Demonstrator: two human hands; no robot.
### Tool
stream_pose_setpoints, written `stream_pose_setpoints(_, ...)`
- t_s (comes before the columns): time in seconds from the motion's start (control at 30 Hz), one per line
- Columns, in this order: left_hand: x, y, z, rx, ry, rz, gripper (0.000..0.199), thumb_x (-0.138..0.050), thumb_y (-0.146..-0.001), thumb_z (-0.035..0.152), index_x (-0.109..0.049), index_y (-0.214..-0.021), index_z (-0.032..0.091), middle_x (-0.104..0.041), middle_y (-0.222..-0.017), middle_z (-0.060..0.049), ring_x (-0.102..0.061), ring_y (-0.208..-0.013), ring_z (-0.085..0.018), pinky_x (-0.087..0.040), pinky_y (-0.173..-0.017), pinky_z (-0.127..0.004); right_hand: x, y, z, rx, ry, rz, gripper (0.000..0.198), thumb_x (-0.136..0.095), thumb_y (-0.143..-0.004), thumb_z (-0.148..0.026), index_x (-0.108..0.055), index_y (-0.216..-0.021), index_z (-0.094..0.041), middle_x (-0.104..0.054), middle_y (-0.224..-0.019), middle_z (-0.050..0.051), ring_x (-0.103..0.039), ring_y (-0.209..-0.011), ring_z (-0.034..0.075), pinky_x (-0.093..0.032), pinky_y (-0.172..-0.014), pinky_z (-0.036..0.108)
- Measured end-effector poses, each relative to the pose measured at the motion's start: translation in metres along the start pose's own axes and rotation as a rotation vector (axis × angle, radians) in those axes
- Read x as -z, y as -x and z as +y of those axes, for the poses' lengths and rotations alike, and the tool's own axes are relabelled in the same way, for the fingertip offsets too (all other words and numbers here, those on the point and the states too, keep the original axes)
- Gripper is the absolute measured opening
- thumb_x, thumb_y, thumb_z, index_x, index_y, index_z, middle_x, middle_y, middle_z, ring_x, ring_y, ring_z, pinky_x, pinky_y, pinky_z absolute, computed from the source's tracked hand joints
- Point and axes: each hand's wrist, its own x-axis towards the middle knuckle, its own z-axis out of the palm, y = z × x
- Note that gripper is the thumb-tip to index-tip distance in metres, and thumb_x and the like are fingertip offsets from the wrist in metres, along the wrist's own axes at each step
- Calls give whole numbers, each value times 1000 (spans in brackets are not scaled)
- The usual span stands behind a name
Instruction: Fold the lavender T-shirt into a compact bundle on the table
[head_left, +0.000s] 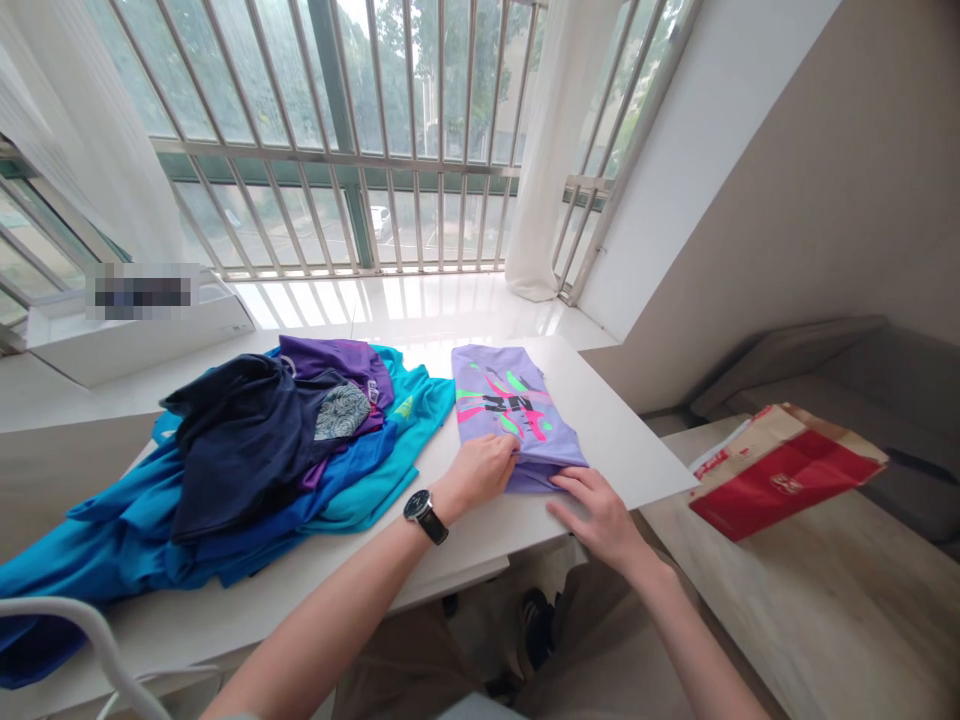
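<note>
A lavender T-shirt (559, 405) with a neon pink, green and black print lies folded into a compact rectangle on the white table (615, 430). My left hand (484, 470), with a black-strapped watch on its wrist, has its fingers curled closed on the shirt's near edge, left of centre. At the near right corner, my right hand (600, 515) touches the hem with its fingertips, its thumb spread apart from the fingers. Left of the shirt is a loose heap of clothes: a dark navy garment (240, 440) on top of purple, blue and turquoise ones (371, 500).
A white box (165, 330) stands on the sill at left, below a barred window with white curtains (536, 200). To the right, a red and tan paper bag (787, 475) rests on a lower surface. A white curved tube (82, 620) crosses the lower left corner.
</note>
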Motion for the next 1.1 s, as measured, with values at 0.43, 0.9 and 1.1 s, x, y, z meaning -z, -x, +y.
stream_pose_setpoints(0.43, -1, 1, 0, -81, -21, 19, 20, -38, -101, 16, -53, -115, 18, -65, -105, -8, -62, -94, -20, -50, -81, -32, 1, -23, 5, 96, -16, -93, 18, -54, -96, -25, -72, -99, -26, -71, -96, 7, -66, -89, 23, -55, -81, 39)
stream_pose_setpoints(0.9, 0, 3, 4, -276, -133, -50, 27, -51, -99, 40, -60, -112, 18, -63, -113, -10, -58, -100, -24, -48, -85, -37, -10, -37, 6, -141, -121, -72, 15, -53, -95, -31, -67, -97, -26, -74, -94, 3, -70, -84, 23, -56, -77, 36)
stream_pose_setpoints(1.1, -2, 2, 3, -240, -137, -48, 28, -39, -105, 33, -63, -103, 19, -64, -100, -7, -59, -93, -21, -46, -82, -34, -12, -34, 4, -122, 69, 52, 11, -57, -94, -33, -65, -93, -25, -70, -88, 5, -67, -83, 25, -52, -73, 37)
